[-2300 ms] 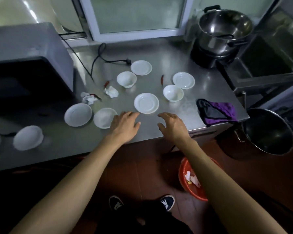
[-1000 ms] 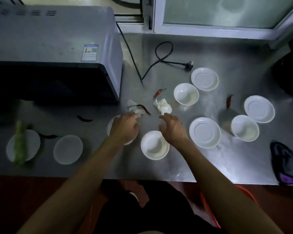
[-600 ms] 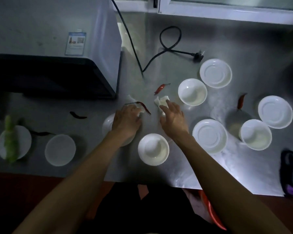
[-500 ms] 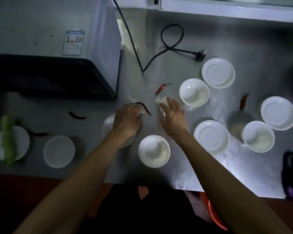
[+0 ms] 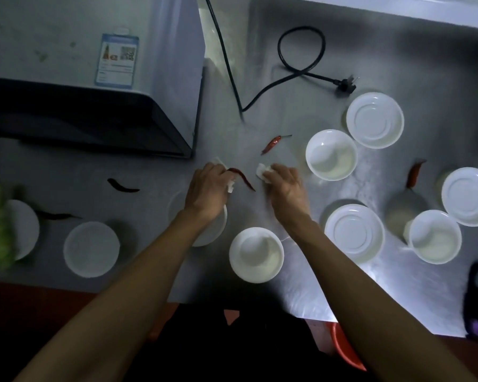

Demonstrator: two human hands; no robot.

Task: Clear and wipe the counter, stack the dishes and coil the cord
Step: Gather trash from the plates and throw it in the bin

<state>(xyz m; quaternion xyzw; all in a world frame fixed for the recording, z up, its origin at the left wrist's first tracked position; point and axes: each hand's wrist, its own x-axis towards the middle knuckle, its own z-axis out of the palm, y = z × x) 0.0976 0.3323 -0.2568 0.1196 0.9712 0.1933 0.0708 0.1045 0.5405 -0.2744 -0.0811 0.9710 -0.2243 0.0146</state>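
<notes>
My left hand clenches one crumpled tissue, right hand clenches another tissue scrap; I grab trash first so wiping goes clean; chilli between them; dishes unstacked; cord uncoiled behind.

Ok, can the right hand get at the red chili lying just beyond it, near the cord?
Probably yes. The right hand sits on a paper scrap, and the red chili lies just past it on bare counter with nothing between.
</notes>
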